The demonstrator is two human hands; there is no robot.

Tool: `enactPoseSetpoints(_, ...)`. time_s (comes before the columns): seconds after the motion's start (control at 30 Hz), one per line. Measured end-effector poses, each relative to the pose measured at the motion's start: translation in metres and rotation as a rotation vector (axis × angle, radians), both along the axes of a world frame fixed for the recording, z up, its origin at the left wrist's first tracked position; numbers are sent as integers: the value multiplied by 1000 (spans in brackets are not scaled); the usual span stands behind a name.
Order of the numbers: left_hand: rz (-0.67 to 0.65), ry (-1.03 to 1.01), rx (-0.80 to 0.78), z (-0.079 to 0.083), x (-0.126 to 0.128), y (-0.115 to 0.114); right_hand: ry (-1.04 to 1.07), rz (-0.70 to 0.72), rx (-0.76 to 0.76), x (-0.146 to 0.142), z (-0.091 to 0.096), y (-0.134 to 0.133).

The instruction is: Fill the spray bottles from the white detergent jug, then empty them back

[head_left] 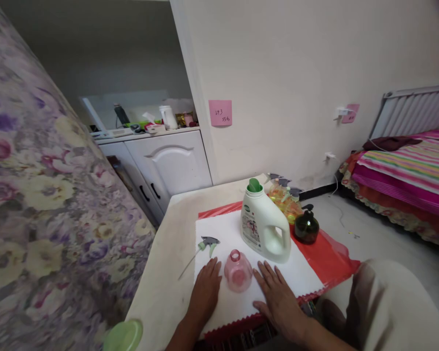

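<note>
My left hand (206, 288) lies flat and open on a white cloth (225, 234), just left of a small pink bottle (237, 271) with no cap. My right hand (278, 297) rests flat and open on the cloth just right of the pink bottle. Neither hand holds anything. A spray-trigger head (207, 244) with its long tube lies on the cloth beyond my left hand. A white detergent jug (263, 222) with a green cap stands behind the pink bottle.
A dark green pump bottle (306, 226) and yellow spray bottles (285, 200) stand on a red sheet (325, 258) over the table (168, 253). A green lid (124, 335) is near the front left edge. A flowered curtain hangs left, a white cabinet behind, a bed right.
</note>
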State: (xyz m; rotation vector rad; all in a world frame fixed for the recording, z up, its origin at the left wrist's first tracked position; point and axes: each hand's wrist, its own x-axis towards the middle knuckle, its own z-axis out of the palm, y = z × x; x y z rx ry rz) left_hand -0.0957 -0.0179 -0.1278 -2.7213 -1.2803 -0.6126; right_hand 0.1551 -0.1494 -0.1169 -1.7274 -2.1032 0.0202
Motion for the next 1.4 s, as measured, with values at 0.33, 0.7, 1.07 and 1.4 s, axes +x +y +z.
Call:
enactPoseSetpoints(0.33, -33, -51, -2, 14, 1, 0, 136, 14, 60, 18, 1, -27)
enactPoseSetpoints(0.7, -36, -121, 11, 3, 3, 0, 86, -38, 35, 47, -17, -33)
enactPoseSetpoints(1.07, -27, -83, 9, 18, 6, -9, 190, -137, 141, 80, -35, -39)
enactPoseSetpoints(1.4, 141, -437, -342, 48, 12, -24, 917, -275, 74, 107, 56, -17)
